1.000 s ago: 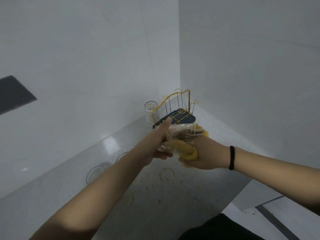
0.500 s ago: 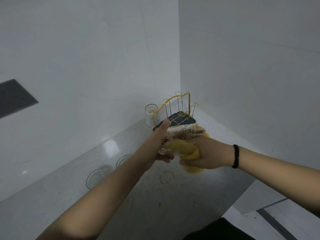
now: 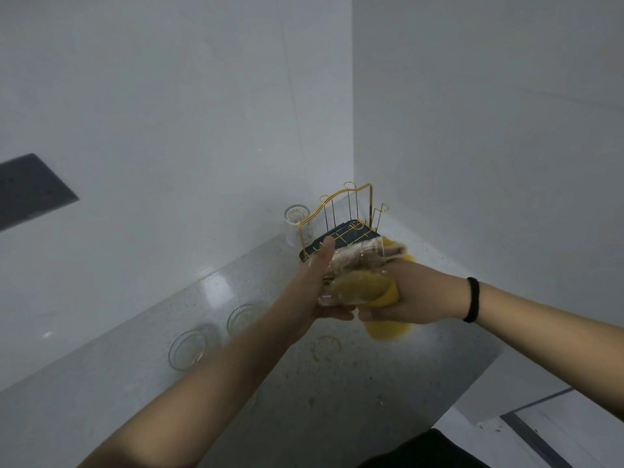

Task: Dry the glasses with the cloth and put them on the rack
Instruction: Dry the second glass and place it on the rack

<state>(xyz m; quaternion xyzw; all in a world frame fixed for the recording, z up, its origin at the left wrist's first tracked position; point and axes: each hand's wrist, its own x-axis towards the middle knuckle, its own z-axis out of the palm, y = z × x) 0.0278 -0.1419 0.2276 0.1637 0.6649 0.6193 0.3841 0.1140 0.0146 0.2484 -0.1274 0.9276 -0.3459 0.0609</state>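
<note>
The glass (image 3: 351, 275) you are drying sits in the air between your two hands, just in front of the rack (image 3: 341, 228) and above the counter (image 3: 337, 383). Its long axis lies roughly level and runs left to right, base toward your left palm and mouth toward your right hand, tipped slightly up and away on the right. Your left hand (image 3: 314, 292) holds it from the base end, thumb stretched along the top and the other fingers curled under it. Your right hand (image 3: 405, 298) is clenched on the yellow cloth (image 3: 368, 288), which is stuffed into the glass and also hangs out below your palm; a paler side of the cloth shows through the wall of the glass.

The rack lies straight beyond the glass, in the corner where the two walls meet, so the glass is already near it. To place it you will likely need to pull the cloth out to the right and turn the mouth down over an upright wire. Your left hand is the nearer one for that, since it carries the glass.

One more glass (image 3: 297, 224) stands upright just left of the rack, against the wall. Two others (image 3: 187, 349) (image 3: 241, 319) stand on the counter by your left forearm, well apart from the rack. A ring-shaped mark (image 3: 326, 346) shows on the counter below your hands
</note>
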